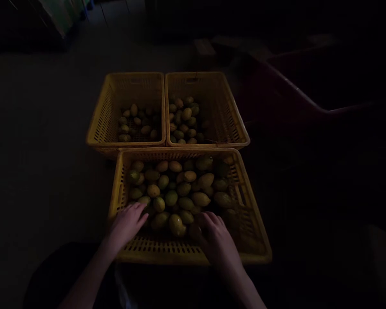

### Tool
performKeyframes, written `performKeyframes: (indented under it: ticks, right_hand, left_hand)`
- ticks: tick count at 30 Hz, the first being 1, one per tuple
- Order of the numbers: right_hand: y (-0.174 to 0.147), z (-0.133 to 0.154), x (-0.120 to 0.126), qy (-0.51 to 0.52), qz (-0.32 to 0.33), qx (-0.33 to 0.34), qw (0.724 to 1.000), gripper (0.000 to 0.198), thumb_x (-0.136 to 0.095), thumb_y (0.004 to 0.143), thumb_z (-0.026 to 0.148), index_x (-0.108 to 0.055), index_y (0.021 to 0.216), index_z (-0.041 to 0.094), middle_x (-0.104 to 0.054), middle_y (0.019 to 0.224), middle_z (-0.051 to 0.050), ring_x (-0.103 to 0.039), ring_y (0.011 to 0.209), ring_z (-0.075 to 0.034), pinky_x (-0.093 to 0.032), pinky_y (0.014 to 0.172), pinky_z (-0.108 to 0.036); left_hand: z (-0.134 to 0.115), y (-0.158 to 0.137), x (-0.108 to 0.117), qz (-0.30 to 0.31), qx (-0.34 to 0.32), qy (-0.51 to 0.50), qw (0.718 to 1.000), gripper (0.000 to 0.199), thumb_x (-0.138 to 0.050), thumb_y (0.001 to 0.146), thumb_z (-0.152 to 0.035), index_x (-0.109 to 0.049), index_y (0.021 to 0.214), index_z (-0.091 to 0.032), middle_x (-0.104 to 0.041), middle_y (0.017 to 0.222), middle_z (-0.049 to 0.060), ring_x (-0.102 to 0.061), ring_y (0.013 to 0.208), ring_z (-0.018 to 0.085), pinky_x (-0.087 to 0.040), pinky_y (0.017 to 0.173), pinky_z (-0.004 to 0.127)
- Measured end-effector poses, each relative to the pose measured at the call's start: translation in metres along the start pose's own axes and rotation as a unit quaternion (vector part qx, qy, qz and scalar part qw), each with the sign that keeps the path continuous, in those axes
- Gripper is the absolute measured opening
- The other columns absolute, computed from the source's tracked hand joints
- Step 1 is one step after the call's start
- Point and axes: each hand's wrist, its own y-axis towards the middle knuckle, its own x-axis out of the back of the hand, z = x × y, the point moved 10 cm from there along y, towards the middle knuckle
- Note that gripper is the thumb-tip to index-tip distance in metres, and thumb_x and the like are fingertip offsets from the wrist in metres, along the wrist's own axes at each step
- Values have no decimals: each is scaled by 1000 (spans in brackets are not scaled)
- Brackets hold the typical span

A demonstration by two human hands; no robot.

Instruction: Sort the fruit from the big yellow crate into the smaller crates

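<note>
A yellow slatted plastic crate (161, 257) stands right before me, holding many oval green-to-yellow fruits (171, 198) that look like lemons. My left hand (131, 221) reaches over its left side, fingers stretched and apart beside a greenish fruit (144, 201), with nothing in its grasp. Over the front right part of the same crate, my right hand (214, 231) has its fingers curled down around a dim oval fruit (195, 231). Shadow hides part of that grip. A paler yellow fruit (175, 224) lies between both hands.
Two more yellow crates stand behind the near one, side by side: the left crate (89, 135) and right crate (241, 124), each with fruit at the bottom. A dark reddish bin (296, 90) is at the right. The surroundings are very dark.
</note>
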Motion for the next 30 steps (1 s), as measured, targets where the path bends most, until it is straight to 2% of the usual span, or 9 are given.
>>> performKeyframes:
  ticks: [2,5,11,14,17,22,27,29,30]
  right_hand:
    - [-6,12,-8,-3,17,25,1000,10,-57,85,20,-63,93,22,-69,95,-8,-63,86,-26,-54,75,-39]
    - [-7,22,-8,-11,14,30,999,10,-57,85,20,-64,93,22,-70,97,-8,-64,88,-26,-55,75,-39]
    - [-4,49,25,27,-34,43,998,18,-56,88,23,-64,103,22,-70,107,-10,-65,95,-28,-57,76,-39]
    - [-16,72,35,91,-49,80,991,19,-53,91,24,-63,107,24,-70,108,-9,-66,97,-25,-57,79,-36]
    - [-27,86,37,121,-46,91,987,16,-52,90,23,-65,101,25,-71,104,-9,-67,95,-25,-56,77,-36]
    - [-21,73,53,207,-36,35,977,17,-52,90,28,-67,97,23,-70,102,-9,-67,92,-24,-55,78,-35]
    - [14,51,54,364,-4,-19,931,25,-60,81,43,-68,88,21,-71,89,-7,-68,83,-23,-54,72,-33]
    - [32,38,43,460,12,-87,884,34,-63,75,52,-67,90,22,-72,96,-8,-68,90,-25,-55,73,-34]
    - [38,30,36,517,16,-134,845,41,-62,74,58,-66,94,23,-72,102,-9,-68,93,-26,-55,73,-36]
  left_hand:
    - [-14,-1,1,10,-16,-11,1000,40,-42,95,-35,-59,129,-22,-64,130,7,-62,116,24,-47,99,35]
    - [-23,-1,12,-19,-29,-25,999,41,-41,96,-36,-57,131,-23,-63,133,7,-61,117,24,-45,100,35]
    - [-4,4,20,-11,-18,38,999,37,-43,95,-36,-59,125,-22,-65,126,10,-61,113,26,-45,97,37]
    - [3,30,39,-32,-35,112,993,35,-54,90,-33,-61,121,-20,-64,123,12,-59,113,28,-42,99,40]
    - [12,63,70,-88,-5,186,979,36,-60,83,-20,-61,119,-17,-59,126,19,-51,121,34,-38,101,46]
    - [20,91,74,-77,-20,183,980,34,-61,79,-12,-64,112,-20,-66,112,15,-58,112,30,-38,100,46]
    - [9,80,87,-80,-47,139,986,49,-74,73,-28,-61,119,-20,-66,119,13,-61,112,29,-45,95,37]
    - [-19,64,106,-84,-92,78,989,56,-74,74,-42,-58,124,-22,-66,122,9,-62,112,25,-46,94,32]
    - [-40,52,118,-82,-134,15,987,60,-74,73,-47,-57,125,-23,-67,122,7,-62,113,24,-46,95,31]
